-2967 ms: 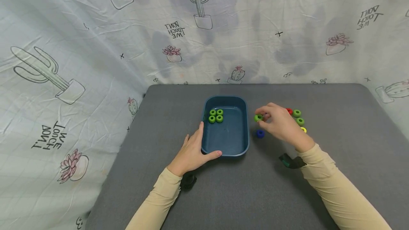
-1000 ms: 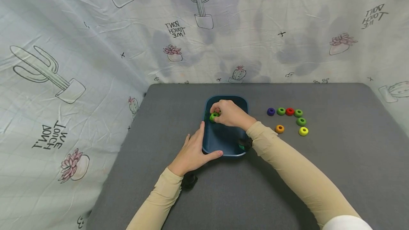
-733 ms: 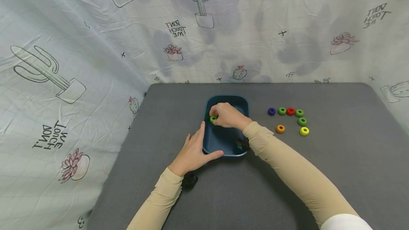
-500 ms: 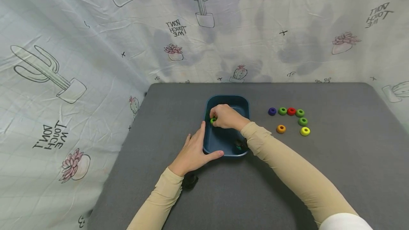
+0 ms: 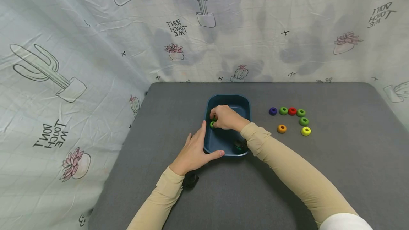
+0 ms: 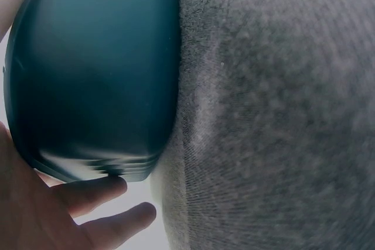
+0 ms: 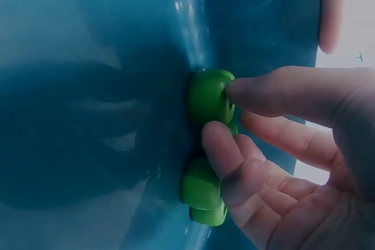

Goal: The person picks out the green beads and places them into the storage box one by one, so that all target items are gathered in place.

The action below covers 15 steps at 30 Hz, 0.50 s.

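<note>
A dark blue tray (image 5: 243, 105) sits mid-table. My right hand (image 5: 213, 121) reaches into it by the left wall and pinches a green ring (image 5: 212, 124) between thumb and fingertip. The right wrist view shows that green ring (image 7: 208, 95) against the tray floor (image 7: 88, 57), my right hand (image 7: 225, 112) on it, and more green rings (image 7: 201, 185) right beside it. My left hand (image 5: 201, 144) lies flat against the tray's near-left corner, thumb along the front rim. In the left wrist view its fingers (image 6: 96, 188) touch the tray's outer wall (image 6: 88, 74).
Several loose rings lie on the grey table (image 5: 335, 159) right of the tray: purple (image 5: 273, 111), green (image 5: 283, 110), red (image 5: 292, 111), two more green (image 5: 301, 113), orange (image 5: 281, 128), yellow (image 5: 305, 131). A cactus-print cloth (image 5: 96, 45) hangs behind and left.
My right hand carried a green ring from the table into the tray, then slid it a little nearer along the left wall. The left hand has stayed put.
</note>
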### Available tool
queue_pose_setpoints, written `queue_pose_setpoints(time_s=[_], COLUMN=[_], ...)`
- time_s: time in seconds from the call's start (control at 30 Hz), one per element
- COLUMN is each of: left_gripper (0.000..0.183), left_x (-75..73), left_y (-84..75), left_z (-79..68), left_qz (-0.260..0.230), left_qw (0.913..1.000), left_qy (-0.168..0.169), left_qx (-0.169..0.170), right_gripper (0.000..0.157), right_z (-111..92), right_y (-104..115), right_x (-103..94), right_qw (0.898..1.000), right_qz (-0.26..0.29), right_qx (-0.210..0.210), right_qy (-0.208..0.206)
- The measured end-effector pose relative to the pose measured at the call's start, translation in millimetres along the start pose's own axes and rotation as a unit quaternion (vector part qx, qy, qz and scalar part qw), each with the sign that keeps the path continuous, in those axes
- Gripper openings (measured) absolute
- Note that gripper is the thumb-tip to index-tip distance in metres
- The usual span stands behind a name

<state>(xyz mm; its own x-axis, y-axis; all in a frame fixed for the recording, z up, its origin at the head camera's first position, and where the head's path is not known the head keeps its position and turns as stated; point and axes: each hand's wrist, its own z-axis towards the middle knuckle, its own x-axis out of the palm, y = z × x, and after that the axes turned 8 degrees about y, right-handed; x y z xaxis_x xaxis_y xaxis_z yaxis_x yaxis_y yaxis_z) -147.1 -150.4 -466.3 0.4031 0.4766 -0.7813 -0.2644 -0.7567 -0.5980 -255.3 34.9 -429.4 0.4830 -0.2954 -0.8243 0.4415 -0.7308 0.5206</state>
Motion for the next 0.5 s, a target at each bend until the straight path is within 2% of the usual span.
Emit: queue_pose_setpoints(time_s=[0.3,0.5], left_gripper=[0.122,0.122], left_x=[-0.3,0.5], left_y=[-0.2,0.7], left_z=[0.0,0.9], left_qz=[0.001,0.000], left_qw=[1.0000,1.0000], left_qy=[0.000,-0.002], left_qx=[0.001,0.003], right_gripper=[0.034,0.033], right_z=[1.8,1.2], right_y=[-1.2,-1.1], right_x=[0.2,-0.5], right_qw=[1.000,1.000], right_qz=[-0.009,-0.015], right_qx=[0.014,0.019], right_qy=[-0.007,-0.011])
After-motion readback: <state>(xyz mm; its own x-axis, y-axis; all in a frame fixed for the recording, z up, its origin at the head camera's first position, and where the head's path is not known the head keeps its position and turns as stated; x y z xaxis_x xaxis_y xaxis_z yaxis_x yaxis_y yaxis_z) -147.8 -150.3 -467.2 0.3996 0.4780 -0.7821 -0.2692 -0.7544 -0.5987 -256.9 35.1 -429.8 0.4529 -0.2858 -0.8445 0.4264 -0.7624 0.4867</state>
